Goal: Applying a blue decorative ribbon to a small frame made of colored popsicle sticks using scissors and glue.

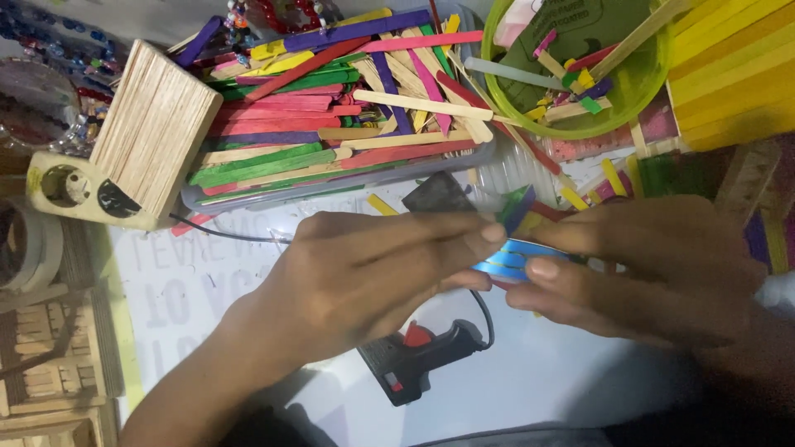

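My left hand (364,273) and my right hand (646,269) meet at the middle of the view, fingertips pinching a small piece made of blue craft sticks (512,258) between them. The left fingers press on its top from the left; the right thumb and fingers grip it from the right. A black glue gun (418,358) with a red trigger lies on the white sheet just below my hands, its black cord (224,234) running off to the left.
A clear tray of coloured craft sticks (331,124) lies behind my hands. A block of plain wooden sticks (153,128) rests on a power strip (70,190) at left. A green bowl (654,83) with stick scraps sits at back right, beside yellow sticks (737,66).
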